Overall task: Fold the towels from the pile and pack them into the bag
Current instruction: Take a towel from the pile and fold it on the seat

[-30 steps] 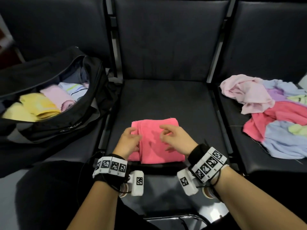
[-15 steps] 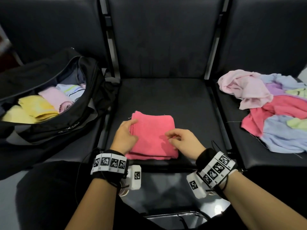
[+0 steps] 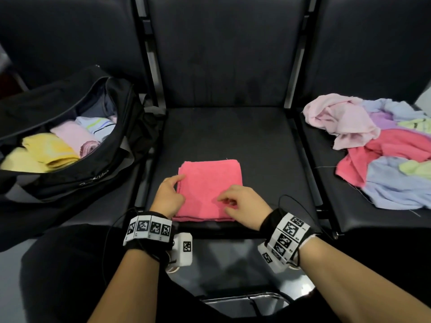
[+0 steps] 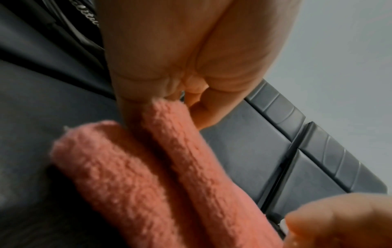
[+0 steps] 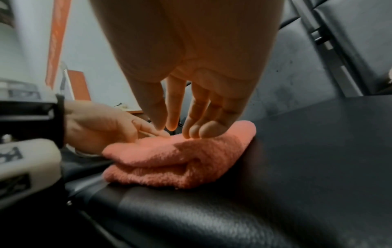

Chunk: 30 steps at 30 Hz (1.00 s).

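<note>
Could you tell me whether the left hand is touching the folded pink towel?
Touching. In the left wrist view, the left hand has its fingers against the edge of the folded pink towel, one slipped between its layers.

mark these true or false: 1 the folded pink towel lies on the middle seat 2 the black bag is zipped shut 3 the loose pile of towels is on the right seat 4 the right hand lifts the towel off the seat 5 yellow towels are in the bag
1. The folded pink towel lies on the middle black seat: true.
2. The black fabric bag is zipped shut: false, it gapes open.
3. The loose pile of coloured towels is on the right seat: true.
4. The right hand lifts the towel: false, its straight fingertips only rest on top of it.
5. Folded yellow towels are in the bag: true.
</note>
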Each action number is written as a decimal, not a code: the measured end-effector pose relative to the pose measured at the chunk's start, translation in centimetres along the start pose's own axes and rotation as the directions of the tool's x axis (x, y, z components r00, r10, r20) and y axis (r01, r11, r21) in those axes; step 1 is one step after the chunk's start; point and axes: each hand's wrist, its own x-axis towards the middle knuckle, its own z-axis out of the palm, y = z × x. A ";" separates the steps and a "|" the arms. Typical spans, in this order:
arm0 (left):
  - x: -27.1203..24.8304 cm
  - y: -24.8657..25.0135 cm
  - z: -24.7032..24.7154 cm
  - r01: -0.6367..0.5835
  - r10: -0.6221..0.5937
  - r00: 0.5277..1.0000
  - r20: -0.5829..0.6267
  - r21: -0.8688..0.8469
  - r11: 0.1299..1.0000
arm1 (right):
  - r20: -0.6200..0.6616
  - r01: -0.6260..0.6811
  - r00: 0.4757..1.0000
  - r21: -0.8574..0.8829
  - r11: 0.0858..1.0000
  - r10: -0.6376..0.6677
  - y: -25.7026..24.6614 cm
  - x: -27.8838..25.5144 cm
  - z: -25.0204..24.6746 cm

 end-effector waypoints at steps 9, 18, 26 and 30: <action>0.2 -0.8 -0.1 0.010 -0.003 0.998 -0.056 0.118 0.993 | 0.106 0.011 0.994 -0.264 0.964 0.017 0.8 0.0 1.6; -1.5 1.2 1.4 -0.218 0.253 0.967 -0.021 0.437 0.873 | 0.076 0.050 0.997 -0.403 0.914 -0.021 1.2 0.2 2.6; -2.8 1.6 3.9 -0.288 0.210 0.958 0.197 0.690 0.664 | -0.154 -0.136 0.976 0.111 0.985 0.152 1.2 0.8 -1.3; -2.5 1.7 3.8 -0.344 0.301 0.936 0.182 0.650 0.678 | -0.130 -0.135 0.980 0.097 0.986 0.147 1.4 0.1 -1.6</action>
